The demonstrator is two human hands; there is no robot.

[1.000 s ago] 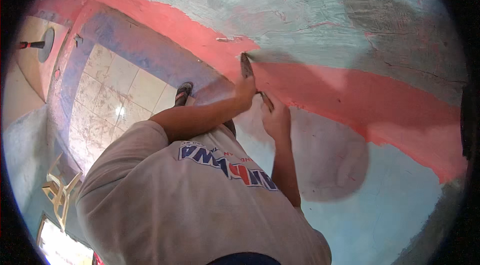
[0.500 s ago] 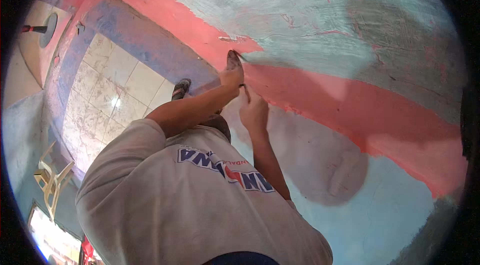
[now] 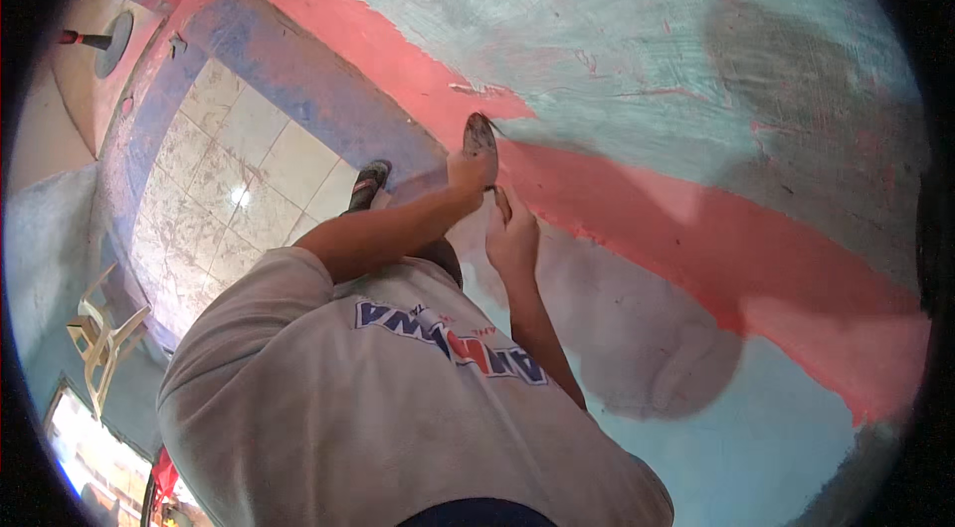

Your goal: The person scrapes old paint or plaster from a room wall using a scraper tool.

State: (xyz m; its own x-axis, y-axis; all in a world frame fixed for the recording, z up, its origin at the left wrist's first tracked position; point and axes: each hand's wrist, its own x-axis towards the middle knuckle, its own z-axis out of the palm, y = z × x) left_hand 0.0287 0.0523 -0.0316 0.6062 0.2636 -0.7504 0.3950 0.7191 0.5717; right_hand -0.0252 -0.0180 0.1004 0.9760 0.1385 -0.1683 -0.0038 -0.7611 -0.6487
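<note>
Grey, dark-stained bladed hand tool [image 3: 479,136], one: blade slanted, tip at the pink band [image 3: 637,199] of the wall, near the ragged edge of the blue-grey coat [image 3: 557,50]; whether it touches cannot be told. Left hand [image 3: 470,175]: fingers gripping the lower part of the blade. Right hand [image 3: 512,241]: just below the left, fingers closed on the handle, mostly hidden. T-shirt [image 3: 398,428]: light grey, printed. Floor tiles [image 3: 239,159]: cream, soiled, purple border [image 3: 318,80]. Chair [image 3: 104,338]: cream, far left. Disc [image 3: 117,42]: round, grey, upper left.
</note>
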